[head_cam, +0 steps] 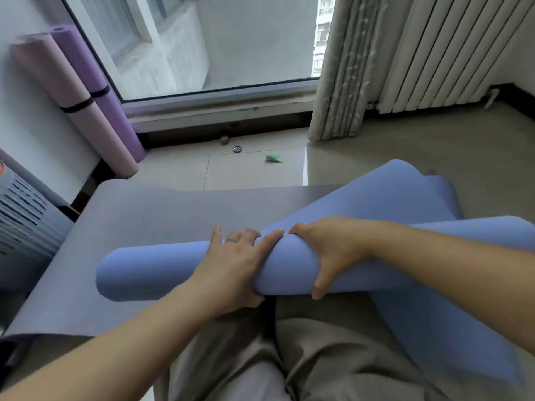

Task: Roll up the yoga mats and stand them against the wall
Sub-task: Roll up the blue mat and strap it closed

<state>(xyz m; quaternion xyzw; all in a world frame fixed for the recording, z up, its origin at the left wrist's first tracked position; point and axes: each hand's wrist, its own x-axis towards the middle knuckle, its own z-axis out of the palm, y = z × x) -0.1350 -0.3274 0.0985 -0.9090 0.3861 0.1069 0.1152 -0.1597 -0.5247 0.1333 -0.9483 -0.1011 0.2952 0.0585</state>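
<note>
Lying across the lap, a partly rolled blue yoga mat (179, 270) is gripped by both hands side by side at its middle. The left hand (234, 267) is laid over the top of the roll, its fingers (246, 237) curled over the far side and its thumb tucked beneath the near edge, so that it is clamped on the mat; a ring (231, 240) is worn on one finger. Just to the right of it, with fingertips nearly touching, the right hand (333, 253) is wrapped round the same roll, thumb down on the near side, likewise clamped on it. To the left of the left hand the tight end of the roll sticks out free; to the right of the right hand the mat loosens into wide, unrolled folds that spread past the forearm and down beside the leg. Beneath and beyond both hands a grey mat (150, 215) is spread flat on the tiled floor (405, 151). Well beyond the left hand, up and to the left, a pink rolled mat (72, 94) and a purple rolled mat (101, 88) are leaned together against the white wall (26, 134) beside the window (202, 47), each bound by a dark strap. Beyond the right hand a curtain (341, 70) is hung next to a white radiator (451, 50).
</note>
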